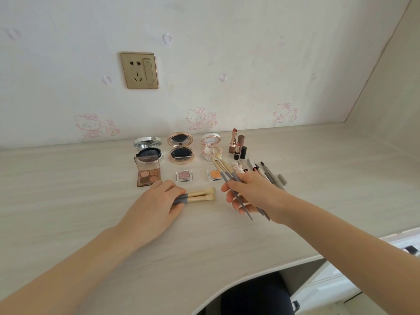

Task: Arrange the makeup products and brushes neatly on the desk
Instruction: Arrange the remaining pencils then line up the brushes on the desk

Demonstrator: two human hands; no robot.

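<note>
Two short brushes (200, 195) with grey handles and cream heads lie side by side on the pale desk (68, 189); my left hand (156, 201) rests on their handles, fingers curled over them. My right hand (250, 194) holds a bunch of thin grey-handled brushes (223, 171) lifted above the desk, tips pointing toward the wall. Behind stand three open compacts: silver (148, 147), rose-gold (181, 147), white (211, 146). A brown eyeshadow palette (148, 172), a pink pan (184, 175) and an orange pan (214, 175) lie in front of them.
Several lipsticks (237, 145) stand upright at the back right, with several pens and pencils (268, 173) fanned beside my right hand. A gold wall socket (139, 70) sits on the wall. The desk's curved front edge (261, 271) runs at lower right above a dark chair.
</note>
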